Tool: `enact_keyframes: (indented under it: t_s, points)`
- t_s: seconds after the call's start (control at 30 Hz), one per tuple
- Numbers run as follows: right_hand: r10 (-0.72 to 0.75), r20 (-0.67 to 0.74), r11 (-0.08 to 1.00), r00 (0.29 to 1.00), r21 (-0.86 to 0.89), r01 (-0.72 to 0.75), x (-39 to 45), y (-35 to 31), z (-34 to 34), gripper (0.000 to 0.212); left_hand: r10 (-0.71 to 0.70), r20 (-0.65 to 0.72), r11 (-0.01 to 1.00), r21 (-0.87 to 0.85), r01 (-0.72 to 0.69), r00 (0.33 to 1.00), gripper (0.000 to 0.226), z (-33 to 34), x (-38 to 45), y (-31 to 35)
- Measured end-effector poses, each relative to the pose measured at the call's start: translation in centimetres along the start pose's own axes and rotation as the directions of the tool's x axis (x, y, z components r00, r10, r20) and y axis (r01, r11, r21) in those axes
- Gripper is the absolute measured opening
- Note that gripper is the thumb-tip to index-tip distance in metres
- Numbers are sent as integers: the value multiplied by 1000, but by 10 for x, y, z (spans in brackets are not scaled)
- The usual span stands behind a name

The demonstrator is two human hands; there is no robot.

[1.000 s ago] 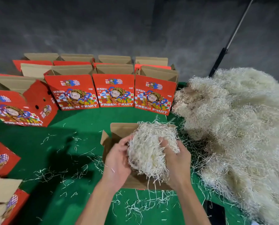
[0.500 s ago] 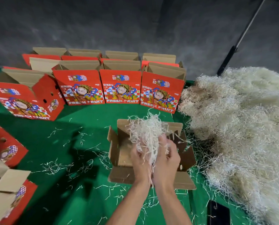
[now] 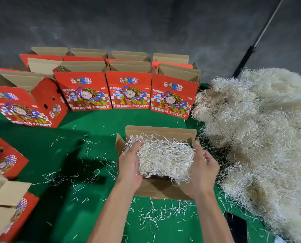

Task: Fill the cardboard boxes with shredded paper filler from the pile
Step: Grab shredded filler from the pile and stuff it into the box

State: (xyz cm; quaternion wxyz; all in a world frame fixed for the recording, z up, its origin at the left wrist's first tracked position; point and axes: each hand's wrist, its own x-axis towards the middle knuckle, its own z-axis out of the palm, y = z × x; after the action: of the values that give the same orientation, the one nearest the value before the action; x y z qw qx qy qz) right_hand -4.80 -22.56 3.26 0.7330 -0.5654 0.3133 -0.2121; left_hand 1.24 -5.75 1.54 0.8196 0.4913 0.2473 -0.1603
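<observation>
An open cardboard box [image 3: 161, 131] stands on the green table right in front of me, flaps spread outward. A wad of pale shredded paper [image 3: 165, 158] fills its opening. My left hand [image 3: 130, 162] lies against the wad's left side, fingers reaching into the strands. My right hand [image 3: 204, 167] is at the wad's right edge, palm turned inward, fingers relaxed. The big pile of shredded paper [image 3: 260, 137] covers the table's right side, touching the box's right flap.
A row of red "Fresh Fruit" boxes [image 3: 128, 90] stands open behind, with more behind them. Other red boxes stand at the left [image 3: 23, 106] and near left [image 3: 9, 213]. Loose strands litter the green cloth [image 3: 86, 134]. A dark flat object [image 3: 237, 227] lies at bottom right.
The bunch that both hands held up above the box has come down into it and spread wide. My hands have moved apart to its two sides.
</observation>
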Motion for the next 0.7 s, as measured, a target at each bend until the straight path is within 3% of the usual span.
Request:
enact_keyframes:
  t_s: [0.07,0.23,0.4,0.53,0.67,0.7]
  points:
    - [12,-38,999,999,32,-11,4,-1,-1,17,24,2,998,-52,-24,1000,23,1,-1,1]
    - [35,-83,993,996,112,-25,9,0,-3,11,109,-85,986,-121,-119,990,30,-1,6,-2]
    - [55,-155,987,986,158,-30,15,2,-9,29,221,-287,952,-144,-270,932,66,-8,16,0]
    - [47,-153,985,987,171,-21,11,1,-9,23,303,-343,936,-68,-345,889,24,-15,20,-1]
    - [28,-199,981,980,195,11,13,-3,-8,41,432,-432,872,-24,-489,792,23,-13,12,3]
    - [-6,-202,981,979,190,46,11,-1,-3,43,466,-398,856,-21,-516,790,35,-7,7,1]
